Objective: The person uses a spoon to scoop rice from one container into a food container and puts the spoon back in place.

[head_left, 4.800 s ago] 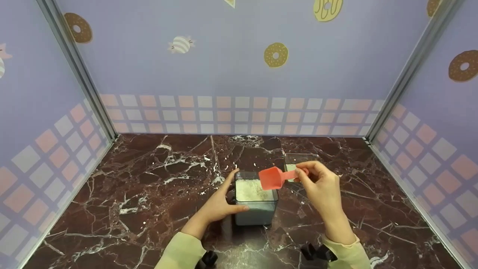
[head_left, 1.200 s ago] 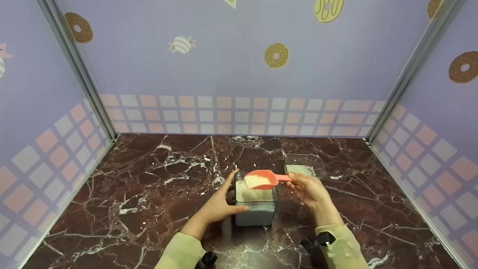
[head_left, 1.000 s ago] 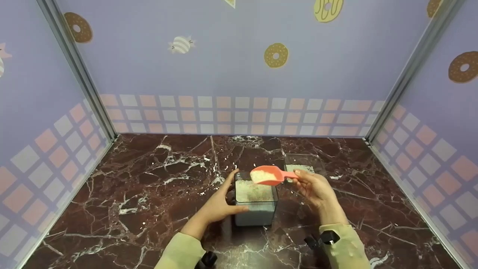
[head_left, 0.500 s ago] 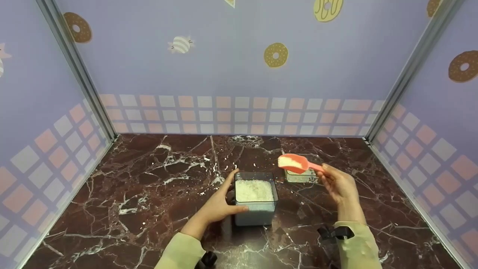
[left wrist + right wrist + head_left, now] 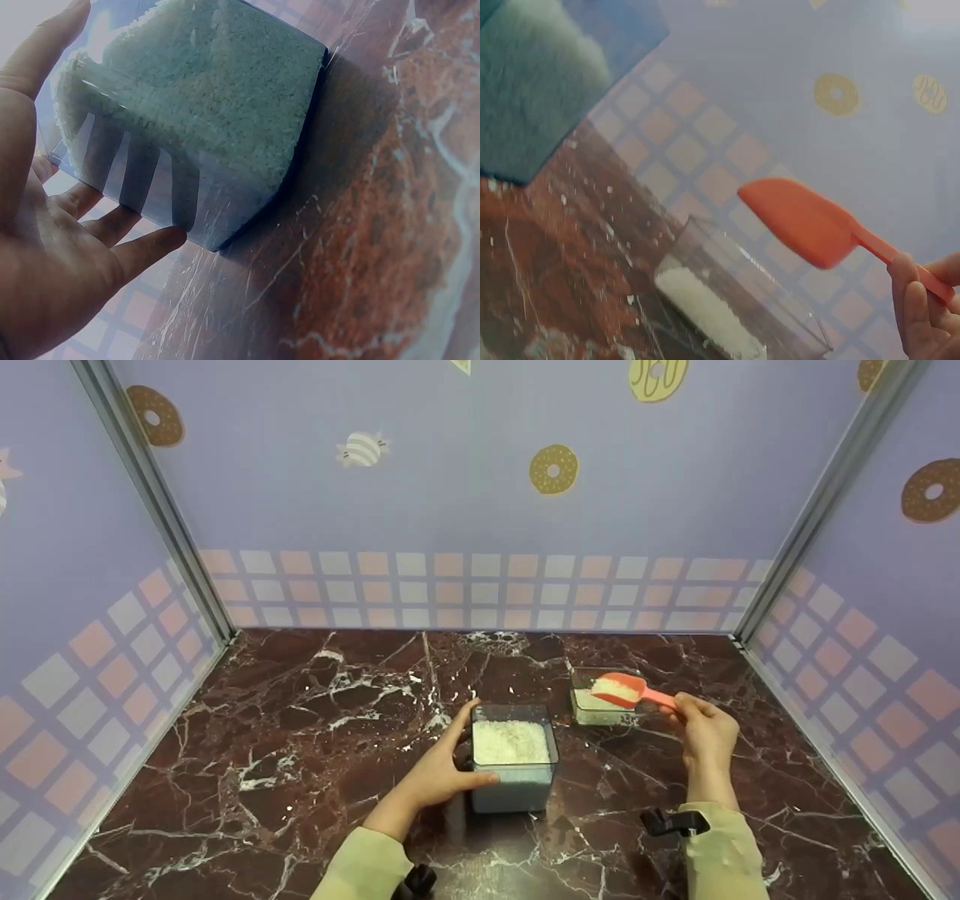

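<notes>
A deep clear-sided plastic container (image 5: 514,789), well filled with white rice (image 5: 512,742), stands upright at the middle front. My left hand (image 5: 433,774) holds its left side, thumb across the front wall and fingers along the far side; the left wrist view shows the fingertips against the wall. My right hand (image 5: 706,736) pinches the handle of an orange-red scoop (image 5: 628,684). Rice lies in the scoop, which is over a small clear box (image 5: 581,712) behind and to the right of the container. That box holds a layer of rice (image 5: 705,311).
Loose grains are scattered on the dark red marbled tabletop (image 5: 337,780), mostly behind and left of the container. A patterned back wall (image 5: 420,510) and two side walls enclose the table.
My right hand has carried the scoop of rice from above the large container to the right and back, over the small box. The left hand has stayed in place.
</notes>
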The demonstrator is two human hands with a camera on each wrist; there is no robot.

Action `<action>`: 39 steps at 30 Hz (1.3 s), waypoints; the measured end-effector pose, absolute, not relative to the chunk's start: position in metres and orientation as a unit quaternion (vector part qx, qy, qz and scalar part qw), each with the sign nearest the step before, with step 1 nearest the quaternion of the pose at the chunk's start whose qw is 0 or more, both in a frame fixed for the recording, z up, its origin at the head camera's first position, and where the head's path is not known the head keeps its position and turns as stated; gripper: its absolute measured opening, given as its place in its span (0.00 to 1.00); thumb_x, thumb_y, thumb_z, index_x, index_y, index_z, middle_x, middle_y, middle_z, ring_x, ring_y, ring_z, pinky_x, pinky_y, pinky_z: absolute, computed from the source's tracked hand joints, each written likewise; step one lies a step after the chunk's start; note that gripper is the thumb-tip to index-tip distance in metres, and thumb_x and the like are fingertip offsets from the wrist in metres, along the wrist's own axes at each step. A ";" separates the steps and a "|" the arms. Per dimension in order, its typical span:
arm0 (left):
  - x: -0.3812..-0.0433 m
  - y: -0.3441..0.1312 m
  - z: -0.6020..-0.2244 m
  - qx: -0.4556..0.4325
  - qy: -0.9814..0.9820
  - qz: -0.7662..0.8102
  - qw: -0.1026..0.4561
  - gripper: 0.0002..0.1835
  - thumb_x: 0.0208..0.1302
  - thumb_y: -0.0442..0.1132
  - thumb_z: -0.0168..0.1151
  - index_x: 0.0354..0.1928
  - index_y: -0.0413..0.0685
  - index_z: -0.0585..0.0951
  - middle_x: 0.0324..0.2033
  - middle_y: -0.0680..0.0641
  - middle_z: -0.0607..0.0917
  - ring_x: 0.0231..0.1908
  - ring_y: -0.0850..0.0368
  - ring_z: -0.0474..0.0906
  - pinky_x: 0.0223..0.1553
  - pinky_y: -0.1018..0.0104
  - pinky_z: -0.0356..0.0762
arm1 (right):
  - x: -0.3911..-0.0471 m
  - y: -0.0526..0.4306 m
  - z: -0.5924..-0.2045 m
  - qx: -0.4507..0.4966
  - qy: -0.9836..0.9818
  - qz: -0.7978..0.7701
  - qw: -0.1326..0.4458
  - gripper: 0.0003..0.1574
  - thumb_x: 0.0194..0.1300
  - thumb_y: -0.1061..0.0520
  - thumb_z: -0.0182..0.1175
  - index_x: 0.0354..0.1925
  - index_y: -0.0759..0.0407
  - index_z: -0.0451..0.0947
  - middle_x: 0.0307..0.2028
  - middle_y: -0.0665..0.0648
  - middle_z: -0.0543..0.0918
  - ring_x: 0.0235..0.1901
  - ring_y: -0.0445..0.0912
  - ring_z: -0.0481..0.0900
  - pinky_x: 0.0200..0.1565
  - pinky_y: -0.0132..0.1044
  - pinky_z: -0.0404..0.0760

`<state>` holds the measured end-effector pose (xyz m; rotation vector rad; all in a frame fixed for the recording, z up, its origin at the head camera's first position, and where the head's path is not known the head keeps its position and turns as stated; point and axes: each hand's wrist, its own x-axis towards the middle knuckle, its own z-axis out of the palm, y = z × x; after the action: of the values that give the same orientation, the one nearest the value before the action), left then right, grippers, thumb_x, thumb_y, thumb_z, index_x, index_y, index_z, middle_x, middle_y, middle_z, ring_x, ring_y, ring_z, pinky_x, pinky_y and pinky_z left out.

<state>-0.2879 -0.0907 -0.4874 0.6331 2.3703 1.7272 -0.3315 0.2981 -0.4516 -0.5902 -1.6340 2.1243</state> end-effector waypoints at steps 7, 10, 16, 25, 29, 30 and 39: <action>-0.286 -0.090 -0.486 0.201 0.798 0.563 0.076 0.62 0.55 0.55 0.78 0.82 0.76 0.45 0.83 0.39 0.47 0.78 0.32 0.56 0.72 0.31 0.63 | -0.333 0.296 -0.455 -0.204 -0.646 0.689 0.258 0.16 0.70 0.66 0.61 0.50 0.79 0.79 0.17 0.41 0.82 0.18 0.32 0.83 0.27 0.23 0.84; -0.287 -0.090 -0.486 0.202 0.797 0.564 0.075 0.62 0.55 0.54 0.78 0.82 0.76 0.45 0.82 0.39 0.48 0.77 0.32 0.56 0.72 0.31 0.63 | -0.332 0.295 -0.456 -0.195 -0.671 0.655 0.288 0.18 0.70 0.66 0.62 0.50 0.82 0.79 0.15 0.37 0.80 0.17 0.30 0.81 0.24 0.23 0.83; -0.286 -0.090 -0.486 0.207 0.797 0.562 0.072 0.62 0.55 0.55 0.78 0.82 0.75 0.44 0.82 0.40 0.48 0.77 0.33 0.57 0.73 0.32 0.63 | -0.331 0.294 -0.456 -0.189 -0.723 0.575 0.333 0.15 0.69 0.64 0.63 0.47 0.77 0.83 0.17 0.33 0.79 0.16 0.24 0.78 0.19 0.18 0.74; -0.287 -0.091 -0.487 0.206 0.797 0.563 0.068 0.63 0.54 0.54 0.79 0.82 0.75 0.45 0.81 0.38 0.54 0.76 0.35 0.60 0.72 0.34 0.66 | -0.330 0.288 -0.457 -0.185 -0.775 0.438 0.416 0.10 0.66 0.63 0.65 0.43 0.68 0.87 0.33 0.68 0.90 0.20 0.12 0.65 0.27 0.17 0.63; -0.288 -0.091 -0.487 0.207 0.796 0.565 0.068 0.63 0.54 0.54 0.79 0.82 0.75 0.45 0.81 0.37 0.54 0.76 0.34 0.60 0.72 0.34 0.66 | -0.332 0.286 -0.461 -0.144 -0.783 0.405 0.451 0.08 0.66 0.64 0.66 0.42 0.68 0.87 0.32 0.68 0.89 0.23 0.15 0.65 0.30 0.15 0.62; -0.288 -0.091 -0.487 0.207 0.796 0.565 0.069 0.63 0.54 0.54 0.79 0.82 0.75 0.45 0.81 0.38 0.54 0.76 0.34 0.59 0.72 0.34 0.65 | -0.333 0.286 -0.462 -0.129 -0.786 0.394 0.459 0.07 0.65 0.65 0.67 0.41 0.69 0.86 0.31 0.68 0.89 0.24 0.18 0.67 0.30 0.14 0.62; -0.287 -0.091 -0.487 0.212 0.793 0.566 0.073 0.64 0.54 0.56 0.79 0.83 0.74 0.43 0.83 0.39 0.47 0.78 0.34 0.56 0.74 0.32 0.61 | -0.334 0.282 -0.465 -0.041 -0.797 0.335 0.500 0.05 0.64 0.68 0.68 0.39 0.70 0.85 0.29 0.67 0.88 0.26 0.53 0.80 0.31 0.21 0.65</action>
<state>-0.2874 -0.0910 -0.4869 0.6372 2.3825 1.6998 -0.3340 0.2822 -0.4651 -0.0980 -1.9274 0.8108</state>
